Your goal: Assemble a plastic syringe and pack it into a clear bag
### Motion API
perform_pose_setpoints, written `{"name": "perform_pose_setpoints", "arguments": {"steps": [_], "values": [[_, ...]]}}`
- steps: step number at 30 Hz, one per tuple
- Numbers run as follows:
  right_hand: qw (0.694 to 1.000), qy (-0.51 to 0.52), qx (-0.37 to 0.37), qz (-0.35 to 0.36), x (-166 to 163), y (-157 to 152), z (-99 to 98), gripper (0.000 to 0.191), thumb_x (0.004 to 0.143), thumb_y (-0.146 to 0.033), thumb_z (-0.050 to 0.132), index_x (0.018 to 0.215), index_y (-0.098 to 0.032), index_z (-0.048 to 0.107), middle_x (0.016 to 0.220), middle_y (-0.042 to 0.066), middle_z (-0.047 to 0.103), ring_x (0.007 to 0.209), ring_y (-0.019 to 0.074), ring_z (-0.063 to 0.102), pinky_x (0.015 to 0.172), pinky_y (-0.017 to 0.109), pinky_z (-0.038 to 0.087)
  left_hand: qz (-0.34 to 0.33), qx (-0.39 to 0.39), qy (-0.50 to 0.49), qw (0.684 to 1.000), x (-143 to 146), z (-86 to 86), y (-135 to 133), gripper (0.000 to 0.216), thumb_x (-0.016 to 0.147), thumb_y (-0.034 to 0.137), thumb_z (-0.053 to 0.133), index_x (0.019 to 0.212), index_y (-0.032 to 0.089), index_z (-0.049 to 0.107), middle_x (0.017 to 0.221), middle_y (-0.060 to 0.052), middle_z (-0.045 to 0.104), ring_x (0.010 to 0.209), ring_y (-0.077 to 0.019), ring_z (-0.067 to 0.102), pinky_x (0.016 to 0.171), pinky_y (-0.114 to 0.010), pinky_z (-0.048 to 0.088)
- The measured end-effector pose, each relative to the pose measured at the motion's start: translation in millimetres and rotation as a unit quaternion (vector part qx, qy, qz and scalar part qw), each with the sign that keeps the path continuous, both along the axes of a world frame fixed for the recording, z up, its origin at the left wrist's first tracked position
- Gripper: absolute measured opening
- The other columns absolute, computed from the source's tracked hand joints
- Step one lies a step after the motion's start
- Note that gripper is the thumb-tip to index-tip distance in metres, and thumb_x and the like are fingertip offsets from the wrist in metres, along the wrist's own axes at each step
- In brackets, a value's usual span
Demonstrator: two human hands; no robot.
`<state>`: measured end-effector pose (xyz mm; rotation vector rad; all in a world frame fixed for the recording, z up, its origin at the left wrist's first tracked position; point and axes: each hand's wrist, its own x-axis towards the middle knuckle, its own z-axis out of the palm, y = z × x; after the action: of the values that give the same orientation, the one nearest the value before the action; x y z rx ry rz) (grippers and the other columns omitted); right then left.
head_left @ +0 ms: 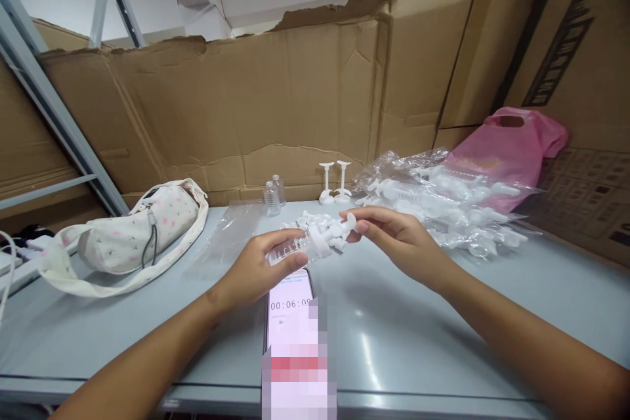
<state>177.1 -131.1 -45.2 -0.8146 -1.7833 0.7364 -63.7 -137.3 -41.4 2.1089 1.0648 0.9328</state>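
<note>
My left hand (pixel 268 254) is closed around the clear barrel of a syringe-like dispenser (pixel 291 248) with dark graduation marks. Its white collar (pixel 322 241) points right. At that end, the thumb and fingertips of my right hand (pixel 401 243) pinch a white plunger-like piece with a round end (pixel 351 222). Whether this piece sits inside the barrel I cannot make out. Just behind both hands lies a pile of small white plastic parts (pixel 315 219), partly hidden by them. A phone (pixel 290 328) showing a timer lies below my left hand.
Two white plunger-like pieces (pixel 343 182) and two small clear bottles (pixel 271 199) stand at the back. Bagged white parts (pixel 443 200) and a pink bag (pixel 506 151) are on the right. Flat clear bags (pixel 226 236) and a patterned shoulder bag (pixel 130 236) lie left. Cardboard (pixel 266 98) walls the back.
</note>
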Motion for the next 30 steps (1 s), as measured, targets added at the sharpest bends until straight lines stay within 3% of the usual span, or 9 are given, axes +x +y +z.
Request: {"name": "perform_pose_setpoints", "arguments": {"steps": [5, 9, 13, 16, 24, 30], "values": [[0.997, 0.017, -0.035, 0.061, 2, 0, 0.9, 0.024, 0.086, -0.040, 0.056, 0.098, -0.022, 0.066, 0.095, 0.005, 0.067, 0.083, 0.0171, 0.062, 0.077, 0.033, 0.051, -0.062, -0.043, -0.003, 0.997, -8, 2.4, 8, 0.040, 0.081, 0.043, 0.059, 0.113, 0.019, 0.061, 0.120, -0.008, 0.060, 0.107, -0.0234, 0.055, 0.091, -0.034, 0.040], [0.988, -0.011, -0.077, 0.132, 4, -1, 3.9, 0.025, 0.086, -0.040, 0.055, 0.099, -0.023, 0.066, 0.092, 0.003, 0.066, 0.083, 0.0148, 0.060, 0.080, 0.032, 0.048, -0.140, -0.150, -0.019, 0.979, -13, 3.7, 12, 0.042, 0.081, 0.050, 0.055, 0.103, 0.016, 0.064, 0.097, -0.007, 0.064, 0.083, -0.0182, 0.057, 0.072, -0.027, 0.042], [0.970, -0.041, -0.131, 0.202, 8, -2, 6.2, 0.034, 0.088, -0.044, 0.050, 0.109, -0.021, 0.064, 0.087, 0.004, 0.066, 0.082, 0.0155, 0.061, 0.082, 0.035, 0.046, -0.181, -0.238, -0.036, 0.953, -13, 2.8, 12, 0.045, 0.080, 0.055, 0.053, 0.095, 0.013, 0.064, 0.078, -0.004, 0.058, 0.067, -0.0133, 0.050, 0.058, -0.023, 0.035], [0.962, -0.059, -0.149, 0.223, 10, -2, 6.2, 0.041, 0.091, -0.045, 0.045, 0.119, -0.019, 0.058, 0.080, 0.003, 0.066, 0.083, 0.0167, 0.062, 0.085, 0.038, 0.044, -0.191, -0.274, -0.048, 0.941, -12, 1.9, 11, 0.047, 0.080, 0.057, 0.050, 0.088, 0.012, 0.063, 0.072, -0.003, 0.054, 0.063, -0.0118, 0.047, 0.056, -0.022, 0.033], [0.967, -0.115, -0.139, 0.181, 9, 0, -1.0, 0.044, 0.093, -0.045, 0.038, 0.126, -0.020, 0.051, 0.082, 0.004, 0.064, 0.079, 0.0160, 0.062, 0.080, 0.037, 0.046, -0.160, -0.292, -0.037, 0.942, -10, 2.4, 12, 0.041, 0.081, 0.053, 0.052, 0.088, 0.014, 0.064, 0.071, -0.003, 0.055, 0.062, -0.0119, 0.047, 0.056, -0.022, 0.033], [0.955, -0.051, -0.191, 0.219, 8, 0, -0.2, 0.041, 0.091, -0.045, 0.045, 0.121, -0.019, 0.055, 0.084, 0.004, 0.064, 0.077, 0.0159, 0.062, 0.079, 0.036, 0.047, -0.158, -0.302, -0.043, 0.939, -10, 2.6, 13, 0.043, 0.080, 0.055, 0.052, 0.088, 0.014, 0.065, 0.072, -0.003, 0.057, 0.062, -0.0120, 0.049, 0.057, -0.023, 0.035]]}}
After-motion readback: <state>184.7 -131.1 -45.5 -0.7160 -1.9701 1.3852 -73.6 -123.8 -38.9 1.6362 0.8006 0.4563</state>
